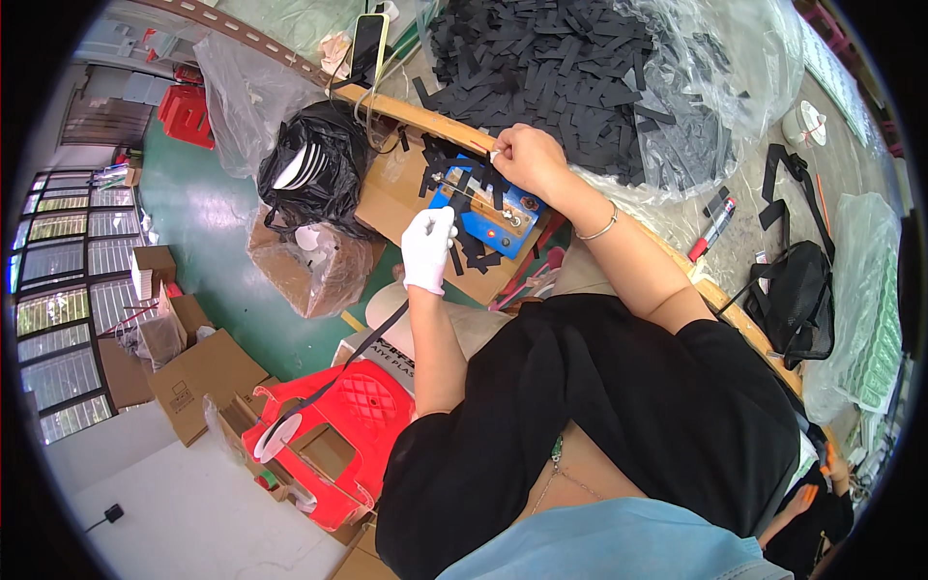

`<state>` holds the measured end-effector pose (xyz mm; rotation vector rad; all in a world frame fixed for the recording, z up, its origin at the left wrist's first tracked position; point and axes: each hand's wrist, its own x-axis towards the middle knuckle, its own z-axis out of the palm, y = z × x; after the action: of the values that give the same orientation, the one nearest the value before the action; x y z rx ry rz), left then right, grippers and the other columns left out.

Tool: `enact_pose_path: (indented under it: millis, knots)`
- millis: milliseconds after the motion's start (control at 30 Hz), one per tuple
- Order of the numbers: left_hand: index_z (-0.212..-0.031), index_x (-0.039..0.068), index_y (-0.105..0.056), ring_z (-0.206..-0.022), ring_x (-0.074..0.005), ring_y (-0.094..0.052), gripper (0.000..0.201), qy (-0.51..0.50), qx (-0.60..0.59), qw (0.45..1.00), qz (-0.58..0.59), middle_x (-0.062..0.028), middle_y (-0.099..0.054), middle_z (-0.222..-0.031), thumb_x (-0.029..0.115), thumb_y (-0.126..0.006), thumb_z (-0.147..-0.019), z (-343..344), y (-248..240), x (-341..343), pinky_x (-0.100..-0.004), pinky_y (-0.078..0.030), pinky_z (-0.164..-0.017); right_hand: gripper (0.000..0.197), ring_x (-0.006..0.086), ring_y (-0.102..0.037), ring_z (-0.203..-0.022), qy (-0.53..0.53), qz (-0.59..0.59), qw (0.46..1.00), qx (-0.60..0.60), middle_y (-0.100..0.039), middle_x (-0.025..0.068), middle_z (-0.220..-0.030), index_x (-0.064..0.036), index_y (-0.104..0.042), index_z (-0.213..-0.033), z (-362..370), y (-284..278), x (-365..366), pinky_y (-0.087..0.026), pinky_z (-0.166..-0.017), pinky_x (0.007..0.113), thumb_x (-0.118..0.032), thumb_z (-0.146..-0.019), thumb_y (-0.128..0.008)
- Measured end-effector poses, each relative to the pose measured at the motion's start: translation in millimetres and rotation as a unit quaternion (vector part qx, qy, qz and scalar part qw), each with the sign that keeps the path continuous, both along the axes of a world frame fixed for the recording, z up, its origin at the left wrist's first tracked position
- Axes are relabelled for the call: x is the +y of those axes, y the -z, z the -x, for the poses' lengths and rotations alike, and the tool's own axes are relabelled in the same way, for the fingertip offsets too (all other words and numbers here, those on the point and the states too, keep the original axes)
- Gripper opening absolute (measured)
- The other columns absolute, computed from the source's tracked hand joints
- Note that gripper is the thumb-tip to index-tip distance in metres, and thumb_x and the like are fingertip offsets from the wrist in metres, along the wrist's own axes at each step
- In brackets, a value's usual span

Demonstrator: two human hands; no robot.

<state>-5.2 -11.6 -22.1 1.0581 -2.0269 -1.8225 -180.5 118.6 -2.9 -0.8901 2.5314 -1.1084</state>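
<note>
The gloved left hand (427, 249) pinches a long black strip (362, 346) just below the blue tool (488, 213), fingers together on it. The bare right hand (527, 159) pinches a strip end just above the tool. A few cut strips lie on it; the heap of black strips (556, 72) beyond suggests plenty left. Wooden bench (406, 111), green floor (208, 217), red stool (348, 425) below

I see a workbench (735, 300) with a wooden edge. On it lie a clear bag heaped with black strips (570, 77), a small blue machine (488, 213) on cardboard, a phone (367, 43), a tape roll (804, 124), a black bag (795, 295) and a marker (713, 230).
</note>
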Motion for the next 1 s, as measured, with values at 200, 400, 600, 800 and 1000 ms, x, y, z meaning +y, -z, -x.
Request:
enact_pose_path:
  millis: [200, 400, 600, 800, 1000]
  knots:
    - [-0.092, 0.003, -0.063, -0.061, -0.0045, -0.051, 0.014, -0.001, 0.062, 0.998, -0.021, 0.0000, -0.059, -0.071, 0.015, -0.061, -0.088, 4.6, -31.2, 10.1, -0.0173, -0.039, -0.054, 0.013, 0.0124, -0.053, -0.062, -0.024, 0.179, 0.981, -0.069, -0.056, 0.0036, -0.069, -0.0029, -0.064, -0.077, -4.7, 6.4, 6.1, -0.044, -0.059, 0.027, -0.016, -0.077, -0.065]
    - [-0.092, 0.002, -0.063, -0.060, -0.0046, -0.050, 0.014, 0.000, 0.074, 0.997, -0.019, -0.0006, -0.059, -0.072, 0.016, -0.061, -0.088, 19.4, -29.6, 14.7, -0.0177, -0.039, -0.054, 0.019, 0.0074, -0.053, -0.060, -0.108, 0.200, 0.933, -0.281, -0.061, 0.0041, -0.065, 0.0016, -0.066, -0.078, -9.5, 11.4, 0.1, -0.044, -0.056, 0.026, -0.017, -0.075, -0.067]
    - [-0.092, 0.002, -0.064, -0.060, -0.0049, -0.050, 0.016, 0.010, 0.056, 0.998, -0.005, -0.0009, -0.060, -0.072, 0.017, -0.061, -0.088, 20.4, -21.6, 13.0, -0.0179, -0.039, -0.054, 0.016, 0.0202, -0.061, -0.068, -0.052, 0.131, 0.981, -0.136, -0.063, 0.0092, -0.077, -0.0011, -0.066, -0.078, -4.8, 3.4, 1.3, -0.048, -0.063, 0.033, -0.015, -0.071, -0.065]
    - [-0.091, 0.003, -0.064, -0.058, -0.0044, -0.050, 0.017, 0.009, 0.005, 1.000, 0.018, 0.0004, -0.060, -0.069, 0.019, -0.063, -0.087, 2.0, -12.0, 1.6, -0.0178, -0.038, -0.053, 0.015, 0.0311, -0.061, -0.082, -0.001, 0.009, 1.000, -0.012, -0.061, 0.0120, -0.087, -0.0053, -0.066, -0.078, 1.5, -3.5, -1.0, -0.049, -0.072, 0.040, -0.018, -0.073, -0.062]
    - [-0.086, 0.003, -0.064, -0.058, -0.0044, -0.050, 0.016, 0.004, -0.003, 1.000, 0.028, 0.0004, -0.059, -0.068, 0.019, -0.063, -0.086, 0.2, -4.9, -2.7, -0.0184, -0.038, -0.053, 0.016, 0.0311, -0.061, -0.083, 0.005, -0.030, 0.999, 0.007, -0.060, 0.0122, -0.089, -0.0055, -0.066, -0.080, 1.0, -4.9, -5.3, -0.049, -0.074, 0.041, -0.020, -0.074, -0.061]
